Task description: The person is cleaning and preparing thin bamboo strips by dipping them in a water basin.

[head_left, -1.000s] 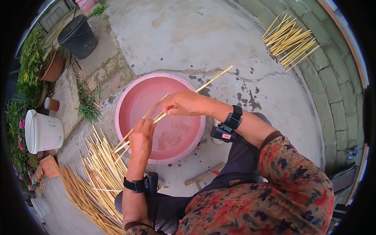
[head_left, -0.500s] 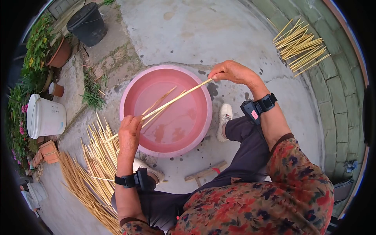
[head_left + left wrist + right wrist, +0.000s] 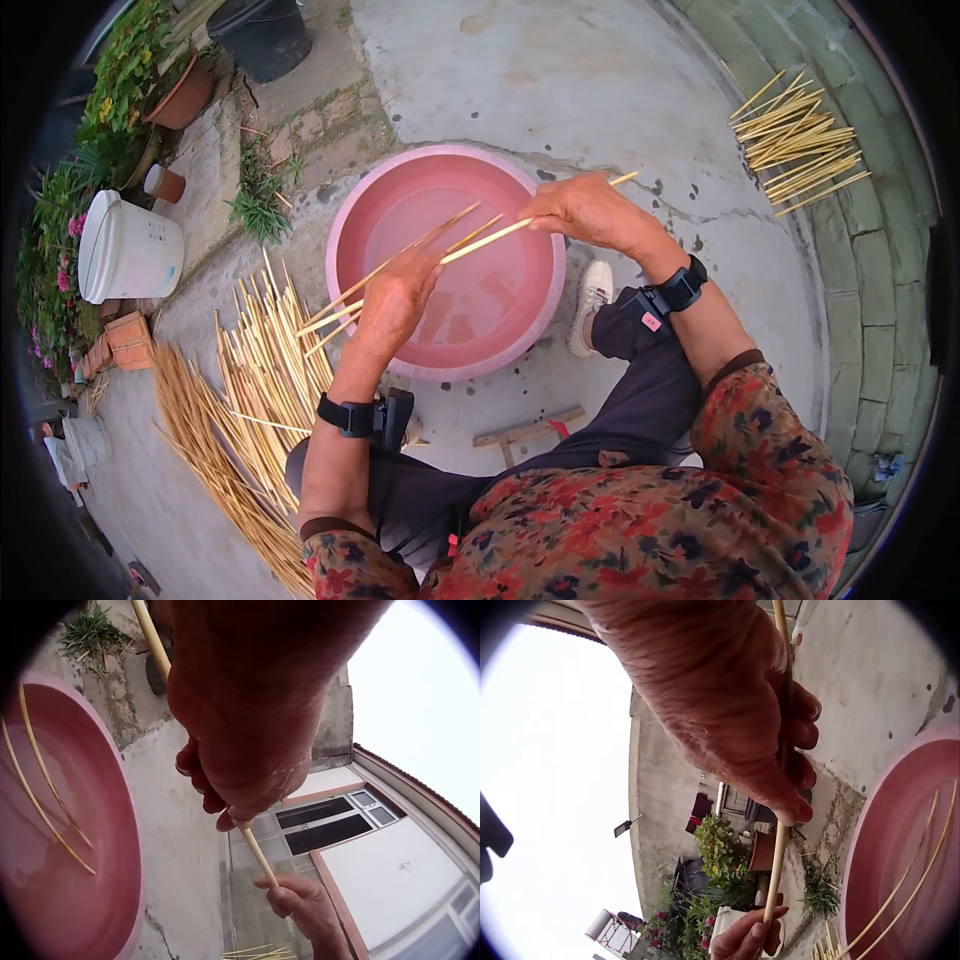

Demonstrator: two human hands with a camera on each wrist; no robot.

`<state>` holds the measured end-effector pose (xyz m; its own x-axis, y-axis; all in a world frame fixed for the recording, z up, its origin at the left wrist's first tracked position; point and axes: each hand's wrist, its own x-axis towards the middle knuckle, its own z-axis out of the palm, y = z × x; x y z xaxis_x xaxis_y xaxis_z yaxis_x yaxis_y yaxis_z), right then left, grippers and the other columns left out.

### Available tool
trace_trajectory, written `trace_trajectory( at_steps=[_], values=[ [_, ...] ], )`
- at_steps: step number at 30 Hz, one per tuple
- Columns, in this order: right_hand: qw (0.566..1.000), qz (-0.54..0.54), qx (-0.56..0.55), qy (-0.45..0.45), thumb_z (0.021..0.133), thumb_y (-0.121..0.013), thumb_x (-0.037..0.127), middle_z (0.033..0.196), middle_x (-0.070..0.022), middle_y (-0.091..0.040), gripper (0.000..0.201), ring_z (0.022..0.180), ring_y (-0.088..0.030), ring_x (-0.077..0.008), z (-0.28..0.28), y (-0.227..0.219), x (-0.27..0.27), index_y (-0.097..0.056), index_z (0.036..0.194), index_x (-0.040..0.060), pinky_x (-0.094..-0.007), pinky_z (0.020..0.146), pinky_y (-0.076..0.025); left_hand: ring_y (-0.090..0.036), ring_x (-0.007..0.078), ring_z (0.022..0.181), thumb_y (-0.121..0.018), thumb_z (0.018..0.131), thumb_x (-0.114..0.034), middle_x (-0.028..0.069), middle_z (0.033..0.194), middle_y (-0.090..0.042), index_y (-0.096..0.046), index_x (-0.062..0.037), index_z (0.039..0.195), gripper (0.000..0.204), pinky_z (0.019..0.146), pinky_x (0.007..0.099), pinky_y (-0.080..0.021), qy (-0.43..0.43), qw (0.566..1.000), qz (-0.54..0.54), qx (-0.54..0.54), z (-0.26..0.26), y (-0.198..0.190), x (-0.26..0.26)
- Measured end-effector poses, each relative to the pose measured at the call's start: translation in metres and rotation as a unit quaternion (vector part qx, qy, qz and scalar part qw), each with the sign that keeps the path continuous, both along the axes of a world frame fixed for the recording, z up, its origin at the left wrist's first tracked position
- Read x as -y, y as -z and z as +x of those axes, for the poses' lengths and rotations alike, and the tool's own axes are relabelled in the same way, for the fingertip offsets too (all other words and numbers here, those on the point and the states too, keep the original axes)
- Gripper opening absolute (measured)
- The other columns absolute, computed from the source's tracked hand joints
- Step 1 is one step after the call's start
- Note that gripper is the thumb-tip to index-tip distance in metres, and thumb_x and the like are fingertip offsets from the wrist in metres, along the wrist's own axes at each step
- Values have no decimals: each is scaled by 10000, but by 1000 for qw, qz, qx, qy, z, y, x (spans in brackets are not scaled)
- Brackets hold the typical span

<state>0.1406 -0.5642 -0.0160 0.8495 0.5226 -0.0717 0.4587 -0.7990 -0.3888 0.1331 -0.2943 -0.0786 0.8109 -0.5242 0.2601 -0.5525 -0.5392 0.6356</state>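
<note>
A pale stick (image 3: 487,240) runs between both hands above the pink basin (image 3: 345,215). The left hand (image 3: 395,300) grips it at the basin's left side, along with thinner sticks (image 3: 440,230) that jut over the basin. Fingers and thumb of the right hand (image 3: 590,212) pinch the pale stick over the basin's right rim, and its end sticks out beyond that hand. In the right wrist view the right hand (image 3: 735,727) curls round the stick (image 3: 778,862), with the left hand (image 3: 750,936) holding it lower down. Shallow water lies in the basin.
Long sticks (image 3: 265,370) lie in a heap left of the basin, with thinner brown stalks (image 3: 200,430) beside them. Another pile of sticks (image 3: 800,140) rests by the wall at upper right. A white bucket (image 3: 135,250), black bucket (image 3: 262,40) and plants stand left; a wooden stool (image 3: 530,430) is below.
The right hand first slid outward along the stick, away from the left hand, then came back somewhat nearer. The stick's end now shows past the right hand. The view has shifted.
</note>
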Motion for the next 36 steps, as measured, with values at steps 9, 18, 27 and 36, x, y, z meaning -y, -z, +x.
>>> trace_trajectory(
  at_steps=[9,18,27,36],
  values=[
    [998,21,25,-56,812,-526,245,772,-73,-587,164,736,-552,-265,-7,7,-25,-596,840,100,-366,605,-432,-564,324,708,-540,819,-211,119,786,-574,-560,-75,915,167,573,400,-448,20,998,50,-13,-7,-5,19],
    [952,245,-119,138,820,-570,179,753,-13,-567,160,713,-496,-116,11,-6,37,-634,919,71,-254,638,-427,-570,313,693,-567,810,-201,132,757,-589,-604,-52,880,169,596,358,-448,-15,992,-56,-112,-1,6,-3],
    [993,102,-11,59,813,-545,168,784,-45,-587,143,768,-546,-205,5,4,18,-632,902,99,-310,690,-433,-560,307,665,-568,802,-167,115,748,-571,-579,-60,866,125,557,377,-441,-10,1000,-6,-6,-2,-11,8],
    [999,30,4,41,817,-539,192,827,-44,-602,162,770,-555,-228,2,13,-3,-631,913,99,-340,714,-413,-565,305,681,-561,804,-202,102,755,-578,-581,-76,862,140,563,375,-453,-11,999,31,33,1,-10,3]
  ],
)
